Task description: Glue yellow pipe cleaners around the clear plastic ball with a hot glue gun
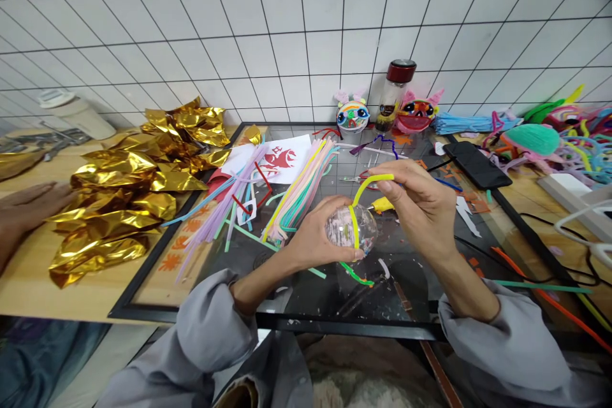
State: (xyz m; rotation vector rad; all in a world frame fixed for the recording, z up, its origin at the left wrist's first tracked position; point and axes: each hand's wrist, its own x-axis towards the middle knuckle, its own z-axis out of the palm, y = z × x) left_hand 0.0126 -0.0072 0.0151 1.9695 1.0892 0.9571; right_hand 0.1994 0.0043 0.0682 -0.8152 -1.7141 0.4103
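My left hand (pixel 318 229) is closed around a clear round ball (pixel 340 229), its thumb at the lower edge. A yellow pipe cleaner (pixel 355 224) runs over the front of the ball and sticks up off its top. Its free end is pinched between thumb and fingertips of my right hand (pixel 421 204), up and to the right of the ball. Behind the ball lies a yellow glue gun (pixel 382 204), partly hidden by my right hand. On the glass below rests a short green pipe cleaner piece (pixel 356 275).
Bundled pastel pipe cleaners (pixel 306 185) lie left of the ball, and crumpled gold foil (pixel 115 172) sits farther left beside another person's hand (pixel 33 204). At the back stand a bottle (pixel 394 92) and decorated balls (pixel 352 115). A phone (pixel 478 164) and cables lie right.
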